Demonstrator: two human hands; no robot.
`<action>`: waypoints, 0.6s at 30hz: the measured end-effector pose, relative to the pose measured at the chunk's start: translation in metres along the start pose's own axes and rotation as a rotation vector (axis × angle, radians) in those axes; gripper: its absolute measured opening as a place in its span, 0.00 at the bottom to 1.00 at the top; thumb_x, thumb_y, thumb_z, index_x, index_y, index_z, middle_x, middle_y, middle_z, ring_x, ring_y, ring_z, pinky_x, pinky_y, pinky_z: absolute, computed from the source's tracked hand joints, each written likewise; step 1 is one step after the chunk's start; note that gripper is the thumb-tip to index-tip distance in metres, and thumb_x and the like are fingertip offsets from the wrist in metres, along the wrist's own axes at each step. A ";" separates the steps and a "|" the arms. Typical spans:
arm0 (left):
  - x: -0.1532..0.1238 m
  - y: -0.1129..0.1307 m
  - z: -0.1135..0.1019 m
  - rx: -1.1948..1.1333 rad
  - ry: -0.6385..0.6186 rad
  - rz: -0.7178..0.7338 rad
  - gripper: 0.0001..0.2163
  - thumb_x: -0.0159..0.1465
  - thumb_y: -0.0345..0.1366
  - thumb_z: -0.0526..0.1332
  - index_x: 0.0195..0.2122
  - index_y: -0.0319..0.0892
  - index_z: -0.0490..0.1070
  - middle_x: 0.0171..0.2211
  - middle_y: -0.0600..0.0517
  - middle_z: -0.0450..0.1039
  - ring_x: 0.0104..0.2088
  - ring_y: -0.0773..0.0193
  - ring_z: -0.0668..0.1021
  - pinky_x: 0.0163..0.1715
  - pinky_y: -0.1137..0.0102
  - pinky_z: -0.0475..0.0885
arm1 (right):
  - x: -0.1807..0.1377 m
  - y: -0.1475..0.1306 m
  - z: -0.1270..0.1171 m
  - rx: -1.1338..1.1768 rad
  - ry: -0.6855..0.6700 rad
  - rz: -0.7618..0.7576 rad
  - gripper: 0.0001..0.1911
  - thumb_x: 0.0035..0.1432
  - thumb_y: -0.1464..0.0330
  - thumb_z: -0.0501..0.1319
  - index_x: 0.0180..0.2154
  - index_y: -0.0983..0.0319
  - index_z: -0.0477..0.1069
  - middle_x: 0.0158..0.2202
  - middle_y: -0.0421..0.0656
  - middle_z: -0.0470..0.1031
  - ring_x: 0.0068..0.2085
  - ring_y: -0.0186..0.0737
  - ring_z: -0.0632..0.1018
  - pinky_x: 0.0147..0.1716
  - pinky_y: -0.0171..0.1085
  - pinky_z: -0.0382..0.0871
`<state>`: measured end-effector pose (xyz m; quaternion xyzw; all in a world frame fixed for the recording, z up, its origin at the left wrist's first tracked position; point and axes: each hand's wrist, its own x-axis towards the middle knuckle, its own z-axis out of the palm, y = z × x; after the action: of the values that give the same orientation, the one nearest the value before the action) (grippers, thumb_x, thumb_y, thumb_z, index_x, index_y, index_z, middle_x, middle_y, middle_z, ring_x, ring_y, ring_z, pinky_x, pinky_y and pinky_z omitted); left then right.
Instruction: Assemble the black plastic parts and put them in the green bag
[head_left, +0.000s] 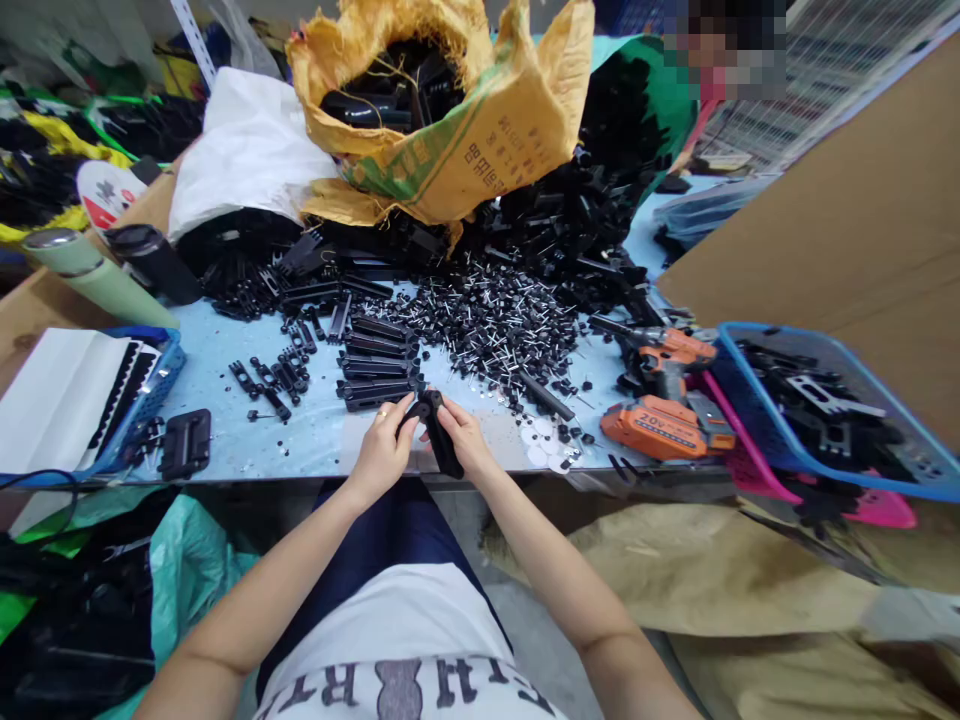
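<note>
Fingers (396, 412): left hand (381, 452) and right hand (466, 440) clamped on black plastic part (444, 452), steadying both ends.
Screws (502, 320): heaped farther back, within reach.

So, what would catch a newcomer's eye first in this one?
A torn yellow sack stands at the back of the table, stuffed with black parts, above a heap of small black pieces spread across the middle. The orange drill lies at the right, and at the near edge the left hand and right hand hold a black plastic part together.
</note>
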<state>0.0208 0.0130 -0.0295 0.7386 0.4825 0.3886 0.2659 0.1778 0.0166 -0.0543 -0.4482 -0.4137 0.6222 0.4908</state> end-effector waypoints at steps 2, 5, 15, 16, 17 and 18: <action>-0.002 -0.002 0.002 0.002 0.018 0.004 0.15 0.66 0.35 0.52 0.53 0.41 0.66 0.38 0.48 0.68 0.42 0.63 0.73 0.44 0.66 0.69 | -0.003 -0.002 -0.007 -0.165 -0.043 -0.085 0.31 0.50 0.55 0.63 0.56 0.56 0.65 0.41 0.43 0.74 0.26 0.31 0.73 0.23 0.34 0.72; -0.005 0.001 0.009 -0.026 0.040 0.034 0.15 0.66 0.35 0.52 0.51 0.41 0.68 0.36 0.49 0.67 0.39 0.65 0.73 0.42 0.68 0.70 | -0.006 -0.007 -0.014 -0.402 -0.101 -0.241 0.29 0.51 0.58 0.63 0.55 0.55 0.66 0.45 0.44 0.72 0.27 0.30 0.72 0.25 0.34 0.72; 0.003 0.000 0.024 -0.089 0.233 0.105 0.14 0.67 0.35 0.50 0.49 0.40 0.69 0.37 0.47 0.69 0.39 0.65 0.73 0.41 0.68 0.70 | -0.011 0.017 0.008 -0.594 0.009 -0.447 0.31 0.60 0.56 0.54 0.62 0.59 0.55 0.47 0.49 0.71 0.34 0.38 0.74 0.32 0.38 0.74; 0.001 -0.007 0.025 -0.088 0.200 0.066 0.14 0.67 0.36 0.50 0.49 0.40 0.70 0.37 0.47 0.69 0.39 0.65 0.74 0.41 0.68 0.70 | -0.010 0.021 0.004 -0.664 -0.028 -0.446 0.31 0.61 0.56 0.53 0.62 0.59 0.53 0.47 0.49 0.71 0.36 0.39 0.75 0.35 0.39 0.73; -0.002 -0.014 0.026 -0.078 0.196 0.006 0.15 0.67 0.37 0.49 0.49 0.40 0.69 0.37 0.47 0.69 0.38 0.64 0.74 0.40 0.67 0.71 | -0.008 0.023 -0.002 -0.753 -0.079 -0.446 0.31 0.61 0.55 0.52 0.63 0.58 0.53 0.48 0.48 0.71 0.40 0.41 0.75 0.38 0.40 0.73; -0.005 -0.021 0.027 -0.051 0.209 -0.063 0.15 0.67 0.36 0.48 0.50 0.40 0.68 0.38 0.47 0.69 0.38 0.63 0.75 0.40 0.66 0.71 | -0.004 0.022 -0.012 -0.860 -0.127 -0.451 0.31 0.61 0.55 0.52 0.62 0.57 0.54 0.49 0.48 0.71 0.43 0.42 0.74 0.41 0.41 0.72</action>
<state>0.0311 0.0160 -0.0625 0.6716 0.5204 0.4672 0.2448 0.1841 0.0097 -0.0779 -0.4707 -0.7490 0.2993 0.3577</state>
